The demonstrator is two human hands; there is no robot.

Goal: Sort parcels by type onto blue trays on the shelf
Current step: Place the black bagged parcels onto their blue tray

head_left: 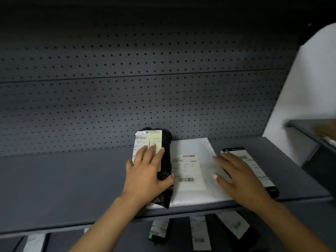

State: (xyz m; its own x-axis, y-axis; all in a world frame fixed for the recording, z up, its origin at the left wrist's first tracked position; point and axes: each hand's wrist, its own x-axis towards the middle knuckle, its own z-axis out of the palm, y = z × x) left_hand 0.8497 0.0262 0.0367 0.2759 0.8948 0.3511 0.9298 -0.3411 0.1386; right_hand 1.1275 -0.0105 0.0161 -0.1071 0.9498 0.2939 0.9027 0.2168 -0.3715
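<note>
A black bag parcel with a white label lies on the grey shelf, partly over the left edge of a flat white mailer. My left hand lies on the black parcel, fingers spread over its label and thumb curled round its right side. Flat over the white mailer's right part, with straight fingers, is my right hand. A black parcel with a white label lies to the right, partly under that hand. No blue tray is in view.
A perforated grey back panel closes the shelf behind. The lower shelf holds several black and white labelled parcels. A white wall and another shelf's edge stand at the right.
</note>
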